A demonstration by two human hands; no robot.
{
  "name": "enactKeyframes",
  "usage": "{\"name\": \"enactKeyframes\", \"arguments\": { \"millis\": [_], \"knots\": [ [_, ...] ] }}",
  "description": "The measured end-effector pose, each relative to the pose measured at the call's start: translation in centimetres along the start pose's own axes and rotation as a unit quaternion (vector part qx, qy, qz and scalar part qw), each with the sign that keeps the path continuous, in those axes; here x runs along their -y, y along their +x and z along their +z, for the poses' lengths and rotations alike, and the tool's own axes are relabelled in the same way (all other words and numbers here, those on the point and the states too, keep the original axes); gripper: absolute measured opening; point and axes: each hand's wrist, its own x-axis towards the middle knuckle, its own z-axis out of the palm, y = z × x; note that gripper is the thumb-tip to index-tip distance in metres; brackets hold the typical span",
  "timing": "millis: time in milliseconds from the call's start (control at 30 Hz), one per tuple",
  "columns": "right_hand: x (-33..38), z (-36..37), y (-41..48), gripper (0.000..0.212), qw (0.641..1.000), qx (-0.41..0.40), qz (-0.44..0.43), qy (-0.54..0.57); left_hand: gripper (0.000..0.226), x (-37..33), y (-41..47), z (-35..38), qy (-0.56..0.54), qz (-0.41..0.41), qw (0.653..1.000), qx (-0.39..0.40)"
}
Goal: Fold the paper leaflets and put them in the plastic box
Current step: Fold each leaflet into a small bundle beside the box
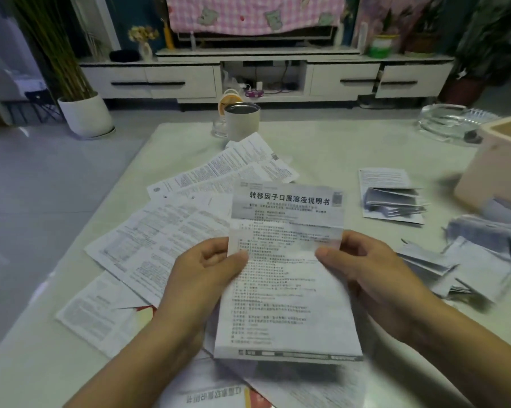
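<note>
While the left hand [201, 278] and right hand [375, 278] each pinch a side edge of one open leaflet [286, 290] over the table [322, 148], folding's not begun. Next I'd guess: bring ends together, crease, then into the plastic box [498, 172] far right

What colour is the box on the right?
The box is pale pink, clearest in the head view.

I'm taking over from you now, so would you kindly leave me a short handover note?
Left hand and right hand each pinch a side edge of one open leaflet, held above the table.
Unfolded leaflets lie fanned at left; folded leaflets sit heaped at right, beside the plastic box.
Done: several folded. Left: fold the held and fanned ones, box everything. Box's inside is hidden.
</note>
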Motion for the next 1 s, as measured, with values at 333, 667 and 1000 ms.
{"name": "enactKeyframes", "arguments": {
  "millis": [333, 667, 1000],
  "knots": [
    [0.7, -0.3, -1.3, 0.026, 0.995, 0.089, 0.055, 0.008, 0.019, 0.1, 0.2, 0.3, -0.028, -0.044, 0.997, 0.052],
    [0.7, 0.1, -1.5, 0.053, 0.95, 0.067, -0.196, -0.233, 0.016, -0.2, 0.2, 0.1, -0.069, -0.107, 0.992, 0.02],
    [1.4, -0.5, -1.5, 0.012, 0.963, 0.132, -0.123, -0.2, 0.017, -0.6, -0.8, 0.3, 0.06, 0.008, 0.994, 0.09]
  ]
}}
